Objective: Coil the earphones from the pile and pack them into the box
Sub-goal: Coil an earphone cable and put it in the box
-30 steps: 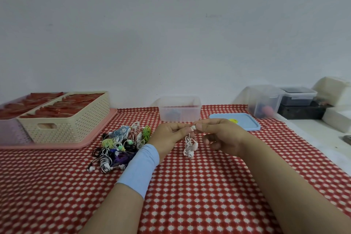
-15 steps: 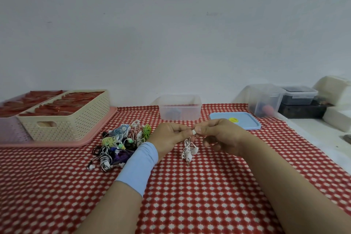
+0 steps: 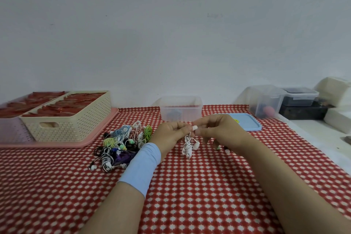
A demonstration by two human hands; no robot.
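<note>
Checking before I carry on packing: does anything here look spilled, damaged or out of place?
Nothing looks spilled or damaged. One oddity: small loose bits lie on the cloth below the right hand, apart from the earphone pile; too small to identify.

No legible text, label, brand, number or sign observed on any item in the head view.
</note>
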